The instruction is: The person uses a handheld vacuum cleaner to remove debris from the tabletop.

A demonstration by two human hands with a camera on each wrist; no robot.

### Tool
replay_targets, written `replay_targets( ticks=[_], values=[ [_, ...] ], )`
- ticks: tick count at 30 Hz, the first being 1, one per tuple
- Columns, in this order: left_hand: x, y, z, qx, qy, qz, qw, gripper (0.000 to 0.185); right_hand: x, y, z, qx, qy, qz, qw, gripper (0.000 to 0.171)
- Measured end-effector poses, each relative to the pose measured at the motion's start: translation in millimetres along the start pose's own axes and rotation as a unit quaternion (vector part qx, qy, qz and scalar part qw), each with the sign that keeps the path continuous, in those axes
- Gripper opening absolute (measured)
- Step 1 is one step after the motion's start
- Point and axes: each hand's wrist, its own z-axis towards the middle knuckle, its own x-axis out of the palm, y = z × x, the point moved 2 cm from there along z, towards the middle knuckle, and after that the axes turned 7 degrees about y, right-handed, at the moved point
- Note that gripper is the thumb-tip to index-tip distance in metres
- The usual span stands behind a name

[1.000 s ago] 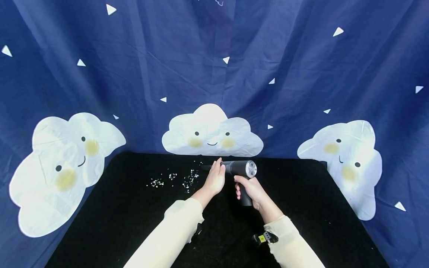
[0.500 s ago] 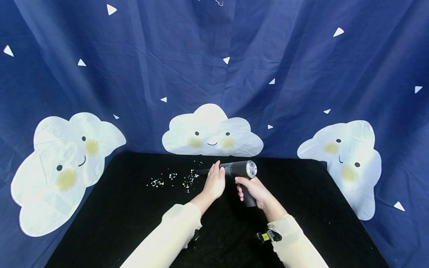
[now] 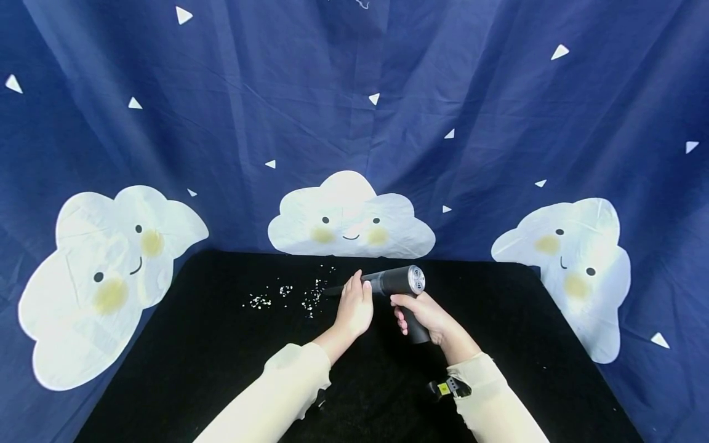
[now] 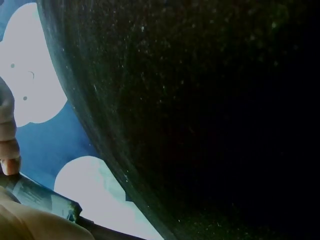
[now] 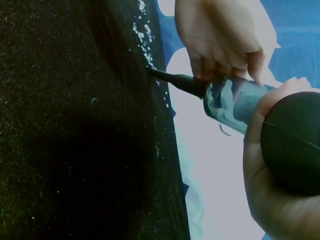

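A black handheld vacuum cleaner with a silver rear vent and a clear dust cup is held over the dark table. My right hand grips its handle; the round handle base fills the right wrist view's right side. My left hand holds the front of the body, with fingers and thumb on either side of it in the left wrist view. The narrow black nozzle slants left and down, its tip among small white crumbs. Part of the front body is hidden behind my left hand.
More white crumbs lie in patches to the left on the black tabletop. Behind the table's far edge hangs a blue curtain with white cloud faces. A wrist strap shows at the right sleeve.
The nozzle has shifted left and slightly toward me, into the nearest crumb patch. The handle's lower end and my right hand have swung a little right. Both hands keep their hold.
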Motion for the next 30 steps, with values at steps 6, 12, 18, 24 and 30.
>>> replay_targets(
  ticks=[6,12,18,24,30],
  values=[
    [0.9,-2.3,-6.6,-0.008,-0.003,0.008,0.9999,0.046,-1.0,2.6,-5.8,0.019,0.005,0.000,1.000,0.015],
    [1.0,-6.2,-15.0,-0.004,-0.015,0.022,0.9996,0.044,-2.6,2.6,-9.9,0.027,0.025,0.001,0.999,0.014],
    [1.6,-9.1,-23.4,0.001,-0.038,0.034,0.9987,0.043,-3.3,0.5,-13.8,0.030,0.043,0.002,0.999,0.015],
    [1.4,-9.3,-30.8,-0.003,-0.049,0.047,0.9977,0.043,-2.2,-1.7,-14.6,0.031,0.065,0.010,0.997,0.016],
    [-1.6,-9.7,-36.0,-0.025,-0.043,0.049,0.9976,0.045,0.9,-1.7,-14.7,0.034,0.078,0.020,0.996,0.017]
  ],
)
